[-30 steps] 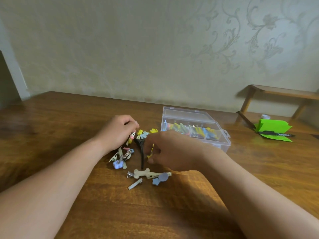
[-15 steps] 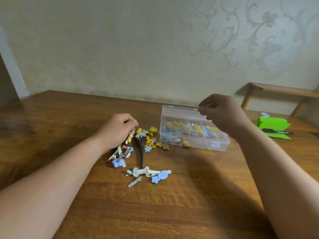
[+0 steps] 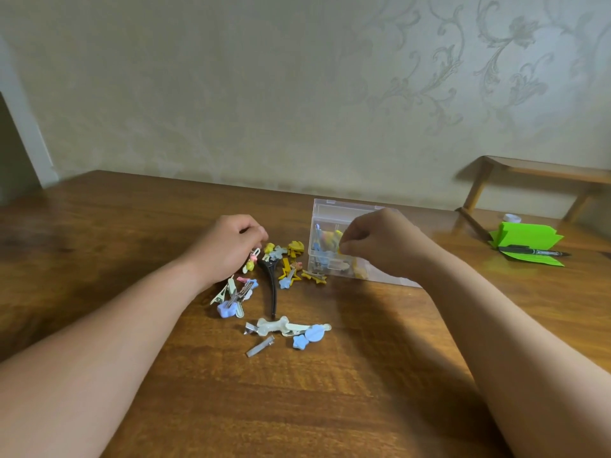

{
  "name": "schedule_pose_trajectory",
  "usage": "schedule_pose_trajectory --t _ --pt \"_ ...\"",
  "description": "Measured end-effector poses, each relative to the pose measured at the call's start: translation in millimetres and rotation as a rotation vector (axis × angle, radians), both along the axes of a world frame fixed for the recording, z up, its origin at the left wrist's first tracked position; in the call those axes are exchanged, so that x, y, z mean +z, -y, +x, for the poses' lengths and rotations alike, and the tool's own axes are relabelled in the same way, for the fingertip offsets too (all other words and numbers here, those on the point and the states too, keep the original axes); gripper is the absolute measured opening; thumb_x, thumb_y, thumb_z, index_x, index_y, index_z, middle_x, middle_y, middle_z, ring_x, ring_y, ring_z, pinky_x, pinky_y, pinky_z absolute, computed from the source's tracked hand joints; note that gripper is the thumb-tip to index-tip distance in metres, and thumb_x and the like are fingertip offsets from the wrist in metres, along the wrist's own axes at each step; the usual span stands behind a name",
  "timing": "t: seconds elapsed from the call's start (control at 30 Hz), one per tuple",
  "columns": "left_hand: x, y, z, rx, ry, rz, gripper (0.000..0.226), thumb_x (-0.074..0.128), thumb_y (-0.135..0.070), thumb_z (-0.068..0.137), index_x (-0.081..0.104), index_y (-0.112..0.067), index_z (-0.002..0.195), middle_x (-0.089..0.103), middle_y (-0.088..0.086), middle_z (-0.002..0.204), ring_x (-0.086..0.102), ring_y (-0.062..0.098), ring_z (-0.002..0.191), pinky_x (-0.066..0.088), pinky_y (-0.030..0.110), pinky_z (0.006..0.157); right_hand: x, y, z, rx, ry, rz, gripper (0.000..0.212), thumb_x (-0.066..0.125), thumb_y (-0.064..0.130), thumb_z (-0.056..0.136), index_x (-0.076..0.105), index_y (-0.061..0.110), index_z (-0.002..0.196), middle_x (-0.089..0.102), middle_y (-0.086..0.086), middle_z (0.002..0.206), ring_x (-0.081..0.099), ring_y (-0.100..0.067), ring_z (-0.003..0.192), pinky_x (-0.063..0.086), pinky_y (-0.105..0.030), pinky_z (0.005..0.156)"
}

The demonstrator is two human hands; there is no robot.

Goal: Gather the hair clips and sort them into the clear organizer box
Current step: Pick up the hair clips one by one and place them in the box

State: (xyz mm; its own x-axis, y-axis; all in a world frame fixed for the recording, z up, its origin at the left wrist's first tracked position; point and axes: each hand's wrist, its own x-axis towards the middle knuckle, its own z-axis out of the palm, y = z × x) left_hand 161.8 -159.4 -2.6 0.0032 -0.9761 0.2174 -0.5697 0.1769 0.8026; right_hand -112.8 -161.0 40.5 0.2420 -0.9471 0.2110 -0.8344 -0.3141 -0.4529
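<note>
Hovering at the left end of the box (image 3: 332, 211), right hand (image 3: 380, 247) curled, contents indeterminate; loose clips (image 3: 289, 271) lie just left, nearer left hand (image 3: 231, 251), possibly pinching one.

The table (image 3: 330, 408) is made of wood, finished with a smooth, glossy varnish. The organizer box (image 3: 334, 211) is formed from clear, glossy plastic. The hair clips (image 3: 291, 276) are faced with coloured matt plastic. One plain clip (image 3: 260, 346) is left as bare bright metal. The black clip (image 3: 272, 285) is glossy. The green card (image 3: 525, 234) is matt.
</note>
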Motion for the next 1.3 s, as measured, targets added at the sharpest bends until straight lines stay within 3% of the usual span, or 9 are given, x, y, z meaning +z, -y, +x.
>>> schedule_pose_trajectory --t 0.2,0.33,0.47,0.57,0.7,0.83,0.97,1.1,1.3 --pt "-1.3 0.3 0.8 -0.01 -0.002 0.007 0.024 0.053 -0.024 0.107 0.076 -0.027 0.1 0.073 -0.009 0.1 0.065 0.009 0.099 0.048 0.034 0.085 -2.6 0.0 -1.9 -0.025 0.008 -0.011 0.015 0.067 0.027 0.102 0.08 0.02 0.102 0.072 0.012 0.087 0.064 -0.005 0.076 0.043 -0.019 0.061" --pt "-0.2 -0.7 0.7 -0.006 0.004 0.012 0.025 0.052 -0.025 0.107 0.076 -0.028 0.101 0.073 -0.01 0.1 0.065 0.009 0.1 0.048 0.034 0.085 -3.5 0.2 -3.6 -0.04 0.014 -0.021 0.017 0.066 0.027 0.102 0.081 0.02 0.106 0.075 0.01 0.093 0.066 -0.006 0.082 0.049 -0.02 0.065" --pt "0.5 -2.2 1.6 0.003 0.012 0.019 0.025 0.052 -0.025 0.107 0.076 -0.028 0.101 0.073 -0.012 0.101 0.066 0.008 0.101 0.048 0.033 0.084 0.4 -8.0 3.0 0.001 -0.036 -0.068 0.017 0.062 0.029 0.104 0.078 0.023 0.108 0.071 0.013 0.094 0.06 0.003 0.081 0.039 -0.008 0.058" --pt "0.5 -4.6 2.3 0.019 0.018 0.023 0.024 0.053 -0.03 0.107 0.076 -0.029 0.101 0.074 -0.012 0.102 0.066 0.008 0.101 0.049 0.032 0.083 6.1 -14.6 10.9 0.031 -0.028 -0.113 0.015 0.061 0.029 0.104 0.076 0.028 0.103 0.067 0.019 0.087 0.057 0.007 0.076 0.039 -0.003 0.054" --pt "1.9 -7.4 0.9 0.038 0.038 0.011 0.025 0.052 -0.031 0.109 0.076 -0.028 0.101 0.076 -0.007 0.099 0.07 0.004 0.086 0.051 0.029 0.078 4.5 -19.9 25.5 0.112 -0.016 -0.166 0.016 0.063 0.029 0.102 0.079 0.029 0.103 0.071 0.019 0.09 0.059 0.005 0.08 0.039 -0.011 0.063" --pt "2.8 -7.4 -0.9 0.036 0.048 0.011 0.025 0.052 -0.031 0.11 0.075 -0.03 0.102 0.076 -0.009 0.091 0.071 -0.001 0.071 0.051 0.03 0.072 1.0 -31.2 42.3 0.205 -0.089 -0.185 0.015 0.064 0.027 0.098 0.078 0.031 0.1 0.072 0.016 0.088 0.062 -0.002 0.079 0.052 -0.025 0.068" --pt "2.5 -6.8 1.3 0.006 0.034 0.019 0.021 0.056 -0.03 0.106 0.075 -0.027 0.099 0.076 -0.004 0.091 0.073 0.008 0.075 0.057 0.04 0.082 -4.8 -42.5 61.0 0.25 -0.255 -0.148 0.02 0.06 0.035 0.1 0.075 0.037 0.113 0.074 0.01 0.097 0.066 -0.012 0.086 0.059 -0.035 0.075" --pt "3.7 -7.6 0.7 0.003 0.033 0.024 0.022 0.054 -0.028 0.105 0.075 -0.027 0.1 0.075 -0.005 0.094 0.073 0.009 0.079 0.056 0.036 0.079 -16.0 -44.7 70.8 0.283 -0.412 -0.155 0.027 0.055 0.038 0.102 0.072 0.033 0.123 0.074 0.004 0.104 0.069 -0.02 0.092 0.061 -0.04 0.076" --pt "2.3 -6.1 1.1 0.004 0.036 0.03 0.022 0.054 -0.031 0.106 0.075 -0.028 0.1 0.075 -0.006 0.092 0.072 0.007 0.078 0.056 0.036 0.079 -18.4 -42.7 69.3 0.293 -0.42 -0.155 0.022 0.055 0.04 0.104 0.068 0.03 0.117 0.071 0.004 0.104 0.068 -0.021 0.092 0.061 -0.043 0.078"
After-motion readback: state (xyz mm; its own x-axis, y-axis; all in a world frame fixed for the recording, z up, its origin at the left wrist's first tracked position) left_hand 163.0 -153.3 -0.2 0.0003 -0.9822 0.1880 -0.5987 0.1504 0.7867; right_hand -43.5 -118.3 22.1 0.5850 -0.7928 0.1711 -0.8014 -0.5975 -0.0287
